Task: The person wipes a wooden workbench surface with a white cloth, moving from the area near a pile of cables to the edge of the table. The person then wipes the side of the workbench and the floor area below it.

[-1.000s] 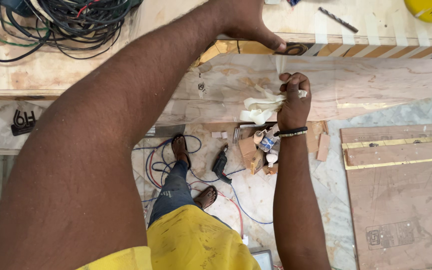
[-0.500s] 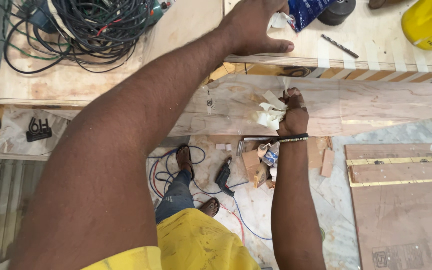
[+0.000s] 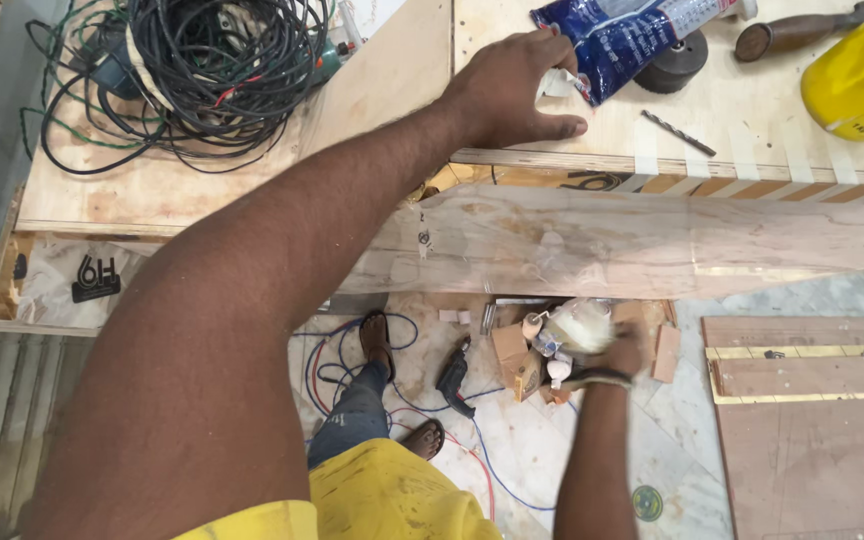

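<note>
My left hand (image 3: 512, 92) lies flat with fingers spread on the plywood tabletop (image 3: 382, 90), near its front edge. Its fingertips touch a blue plastic pouch (image 3: 632, 35). A long pale wooden plank (image 3: 652, 245) runs across just below the table edge. My right hand (image 3: 620, 350) is below the plank and looks blurred. It is closed on a crumpled white cloth (image 3: 580, 325). My feet in sandals (image 3: 377, 335) stand on the floor underneath.
A coil of black cables (image 3: 222, 70) lies on the table at the left. A yellow container (image 3: 862, 70), a black disc (image 3: 677, 62) and a drill bit (image 3: 677, 132) lie at the right. A power drill (image 3: 452, 375), small boxes (image 3: 512, 360) and plywood sheets (image 3: 812, 420) are on the floor.
My right hand has dropped from the plank's surface to below its edge, still holding the white cloth. My left hand stays on the tabletop, its fingers now against the blue pouch.
</note>
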